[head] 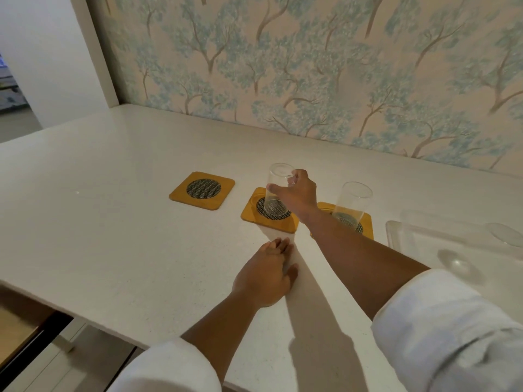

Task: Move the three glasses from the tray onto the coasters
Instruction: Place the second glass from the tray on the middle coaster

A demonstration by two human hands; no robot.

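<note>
Glass number two (276,190) sits on the middle coaster (268,212) at frame centre, the right hand (300,193) wrapped round it, its grip closed on the wall. Another glass (351,205) already stands on the right coaster (366,230). The left coaster (202,190) is bare. The left hand (266,275) rests flat and empty on the table (113,222). Next, I judge: let go, then reach to the clear tray (402,236) at the right edge for the third glass (506,234).

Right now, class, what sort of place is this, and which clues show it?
Probably a home dining or bar counter: tree-patterned wallpaper behind a pale countertop, with yellow coasters set out for glasses.
</note>
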